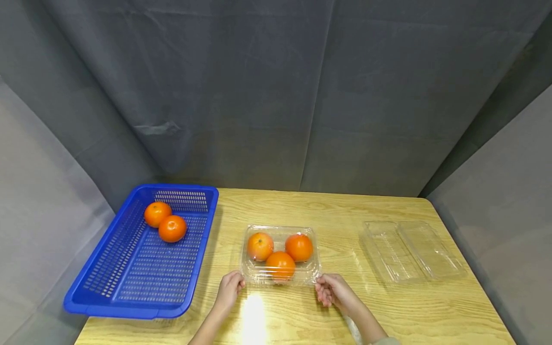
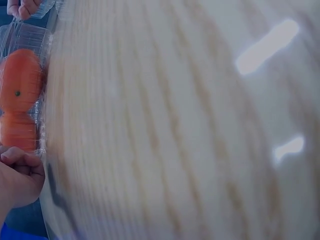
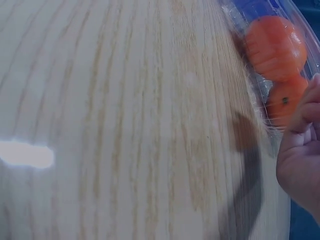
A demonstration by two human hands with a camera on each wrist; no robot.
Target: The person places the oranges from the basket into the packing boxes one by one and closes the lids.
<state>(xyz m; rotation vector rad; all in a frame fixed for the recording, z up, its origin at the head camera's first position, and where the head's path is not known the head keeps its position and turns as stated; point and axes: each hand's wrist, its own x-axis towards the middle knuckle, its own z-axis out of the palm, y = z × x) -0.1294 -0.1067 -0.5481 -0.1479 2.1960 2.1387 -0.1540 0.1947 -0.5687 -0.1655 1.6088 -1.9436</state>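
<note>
A clear plastic clamshell box [image 1: 278, 230] lies at mid-table with three oranges inside, one [image 1: 280, 266] in front and two behind. Clear plastic covers the fruit, and its lid looks down. At the box's front left corner, my left hand [image 1: 229, 289] pinches the rim with curled fingers. My right hand [image 1: 336, 293] pinches the front right corner between thumb and fingers. The left wrist view shows the left hand [image 2: 20, 177] beside the box edge, with oranges [image 2: 20, 82] behind the plastic. In the right wrist view, the right hand [image 3: 302, 150] partly covers the box's near corner.
On the left stands a blue plastic basket [image 1: 200, 268] with two oranges [image 1: 172, 228] toward its back. Another clear clamshell box [image 1: 411, 251] lies opened flat on the right of the wooden table [image 1: 345, 206]. Grey cloth [image 1: 258, 96] hangs behind and along both sides.
</note>
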